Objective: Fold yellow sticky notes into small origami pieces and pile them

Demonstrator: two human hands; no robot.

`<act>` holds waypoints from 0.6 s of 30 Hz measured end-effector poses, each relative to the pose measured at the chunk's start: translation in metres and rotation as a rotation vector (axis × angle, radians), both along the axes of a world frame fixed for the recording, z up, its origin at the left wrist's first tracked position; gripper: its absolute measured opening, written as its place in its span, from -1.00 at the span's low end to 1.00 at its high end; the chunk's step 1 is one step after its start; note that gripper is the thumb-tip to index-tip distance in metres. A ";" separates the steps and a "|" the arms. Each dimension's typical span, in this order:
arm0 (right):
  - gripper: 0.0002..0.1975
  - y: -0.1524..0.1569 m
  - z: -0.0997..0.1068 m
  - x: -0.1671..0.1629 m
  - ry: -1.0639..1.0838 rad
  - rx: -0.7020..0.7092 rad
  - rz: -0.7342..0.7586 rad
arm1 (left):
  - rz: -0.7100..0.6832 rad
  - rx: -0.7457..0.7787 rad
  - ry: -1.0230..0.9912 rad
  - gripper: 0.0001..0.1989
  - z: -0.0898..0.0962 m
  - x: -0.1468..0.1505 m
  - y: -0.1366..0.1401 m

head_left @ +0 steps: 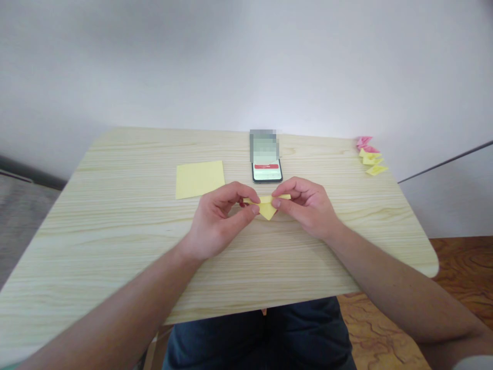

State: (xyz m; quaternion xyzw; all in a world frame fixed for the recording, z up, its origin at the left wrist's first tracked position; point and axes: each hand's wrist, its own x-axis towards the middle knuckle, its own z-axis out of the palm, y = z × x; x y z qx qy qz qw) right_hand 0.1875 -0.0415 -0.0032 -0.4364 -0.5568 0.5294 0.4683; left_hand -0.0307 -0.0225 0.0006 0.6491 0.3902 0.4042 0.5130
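A small piece of folded yellow paper (268, 209) is held up between my two hands over the middle of the table. It has a narrow band across the top and a triangular point facing down toward me. My left hand (221, 218) pinches its left side between thumb and fingers. On the other side, my right hand (306, 205) grips the paper the same way, with one end of the band sticking out past the fingers. The fingertips cover parts of the folds. Behind my left hand lies a flat sheet of yellow paper (199, 177).
A phone (267, 172) with a lit, partly blurred screen lies beyond my hands near the wall. Pink folded paper pieces (365, 145) and yellow folded paper pieces (373, 163) sit at the table's right rear edge. The wooden table (115, 231) ends just above my lap.
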 end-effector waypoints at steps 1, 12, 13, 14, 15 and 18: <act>-0.77 0.000 0.000 0.000 0.004 0.003 0.007 | -0.004 0.011 0.001 -0.84 -0.001 0.000 0.000; -0.70 -0.003 0.002 0.000 -0.178 0.060 -0.035 | 0.014 -0.102 0.030 -0.65 -0.003 0.007 0.003; -0.73 -0.003 0.001 0.000 -0.194 0.071 -0.045 | 0.020 -0.108 0.039 -0.65 -0.002 0.007 0.003; -0.74 -0.002 0.001 0.000 -0.209 0.081 -0.053 | 0.024 -0.115 0.045 -0.65 -0.002 0.007 0.004; -0.76 -0.002 0.001 0.001 -0.219 0.089 -0.059 | 0.028 -0.119 0.049 -0.65 -0.002 0.007 0.004; -0.76 -0.001 0.000 0.001 -0.217 0.083 -0.066 | 0.043 -0.122 0.053 -0.64 -0.001 0.007 0.004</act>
